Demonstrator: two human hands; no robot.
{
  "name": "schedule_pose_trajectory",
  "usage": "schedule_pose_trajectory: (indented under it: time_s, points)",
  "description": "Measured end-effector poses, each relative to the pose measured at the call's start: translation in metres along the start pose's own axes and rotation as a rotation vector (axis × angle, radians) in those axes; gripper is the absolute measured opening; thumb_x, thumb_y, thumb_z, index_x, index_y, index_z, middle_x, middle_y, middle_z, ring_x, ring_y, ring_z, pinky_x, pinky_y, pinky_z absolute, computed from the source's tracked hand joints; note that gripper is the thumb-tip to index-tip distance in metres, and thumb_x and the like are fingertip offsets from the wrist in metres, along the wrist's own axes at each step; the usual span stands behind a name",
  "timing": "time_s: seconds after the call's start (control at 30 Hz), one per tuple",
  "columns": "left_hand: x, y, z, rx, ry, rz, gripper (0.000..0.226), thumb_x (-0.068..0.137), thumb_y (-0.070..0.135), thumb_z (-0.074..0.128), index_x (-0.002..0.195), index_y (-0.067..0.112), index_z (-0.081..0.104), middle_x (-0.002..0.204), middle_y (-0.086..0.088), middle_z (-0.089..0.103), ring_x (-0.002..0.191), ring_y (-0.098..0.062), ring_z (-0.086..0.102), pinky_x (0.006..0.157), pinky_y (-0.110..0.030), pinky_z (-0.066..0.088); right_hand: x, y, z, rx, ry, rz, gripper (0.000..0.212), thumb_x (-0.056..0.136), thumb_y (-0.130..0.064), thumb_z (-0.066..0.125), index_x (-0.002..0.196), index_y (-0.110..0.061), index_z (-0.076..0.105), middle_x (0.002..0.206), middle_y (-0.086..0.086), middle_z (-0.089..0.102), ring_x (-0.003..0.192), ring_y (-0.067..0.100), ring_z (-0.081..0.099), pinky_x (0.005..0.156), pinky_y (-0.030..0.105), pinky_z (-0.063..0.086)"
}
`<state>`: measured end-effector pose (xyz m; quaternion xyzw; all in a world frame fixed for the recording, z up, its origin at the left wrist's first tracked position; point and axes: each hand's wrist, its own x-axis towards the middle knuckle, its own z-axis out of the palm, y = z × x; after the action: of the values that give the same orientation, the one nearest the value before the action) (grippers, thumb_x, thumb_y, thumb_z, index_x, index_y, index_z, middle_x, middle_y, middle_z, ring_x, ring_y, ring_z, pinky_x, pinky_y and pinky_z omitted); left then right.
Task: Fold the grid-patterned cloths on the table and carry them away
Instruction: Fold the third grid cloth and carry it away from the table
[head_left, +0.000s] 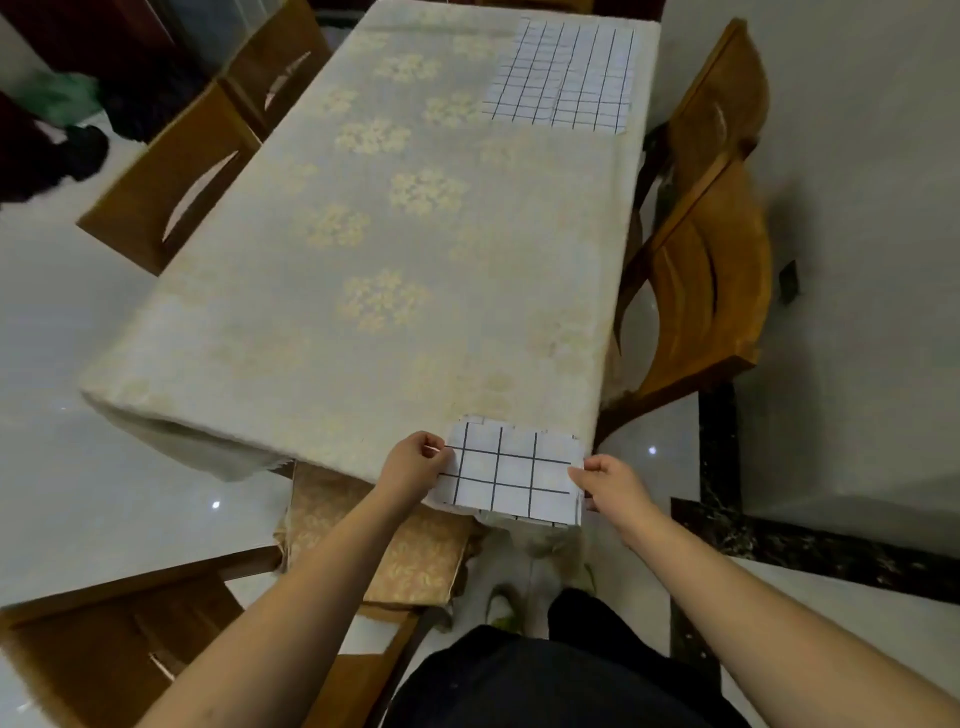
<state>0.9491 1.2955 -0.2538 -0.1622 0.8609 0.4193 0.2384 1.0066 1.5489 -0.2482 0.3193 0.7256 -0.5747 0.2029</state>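
Left hand (413, 467) pinches the folded cloth's (511, 475) left edge, right hand (613, 486) pinches its right edge, fingers closed on fabric, at the tabletop's (363, 249) near right corner. A second cloth (563, 78) lies flat at the far right corner.

Head camera looks forward and steeply down, close over the table's (363, 234) near end.

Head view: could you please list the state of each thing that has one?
Near grid cloth: folded small, overhanging the table's near edge, pinched at both sides.
Far grid cloth: spread flat, untouched.
Left hand: shut on the near cloth's left edge.
Right hand: shut on its right edge.
Tablecloth: spread over the table.
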Motion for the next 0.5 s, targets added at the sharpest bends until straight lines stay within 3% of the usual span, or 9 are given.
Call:
schedule_pose_trajectory:
  time_s: [0.13, 0.33, 0.43, 0.5]
  points:
    - [0.013, 0.001, 0.005, 0.131, 0.054, 0.005, 0.017, 0.090, 0.030, 0.061, 0.102, 0.017, 0.062, 0.087, -0.001, 0.066, 0.081, -0.021, 0.062, 0.073, -0.036, 0.053, 0.021, 0.002, 0.005, -0.170, 0.045, 0.001, 0.014, 0.088, -0.020, 0.068, 0.095, -0.008, 0.063, 0.095, 0.009, 0.068, 0.087, 0.025, 0.065, 0.083, 0.043, 0.055]
    - [0.020, -0.006, 0.010, 0.127, 0.105, 0.003, 0.015, 0.093, 0.029, 0.058, 0.104, 0.019, 0.062, 0.086, 0.005, 0.064, 0.079, -0.013, 0.060, 0.062, -0.027, 0.046, 0.030, -0.001, -0.003, -0.335, 0.086, -0.065, 0.023, 0.088, -0.035, 0.066, 0.092, -0.013, 0.061, 0.083, 0.001, 0.066, 0.079, 0.020, 0.063, 0.076, 0.039, 0.054]
    - [0.014, -0.003, 0.009, 0.042, 0.249, 0.054, 0.018, 0.096, 0.028, 0.052, 0.108, 0.018, 0.060, 0.091, 0.005, 0.062, 0.080, -0.011, 0.060, 0.060, -0.024, 0.044, 0.026, -0.002, -0.004, -0.413, 0.144, -0.107, 0.029, 0.092, -0.049, 0.053, 0.094, -0.021, 0.056, 0.087, -0.005, 0.063, 0.076, 0.013, 0.061, 0.071, 0.038, 0.056]
    - [0.007, 0.002, 0.010, 0.007, 0.361, 0.180, 0.020, 0.097, 0.023, 0.049, 0.114, 0.018, 0.058, 0.099, 0.003, 0.058, 0.086, -0.012, 0.058, 0.067, -0.025, 0.044, 0.024, 0.001, -0.003, -0.487, 0.224, -0.216, 0.031, 0.094, -0.050, 0.048, 0.103, -0.022, 0.055, 0.098, -0.005, 0.059, 0.083, 0.010, 0.057, 0.072, 0.033, 0.054]
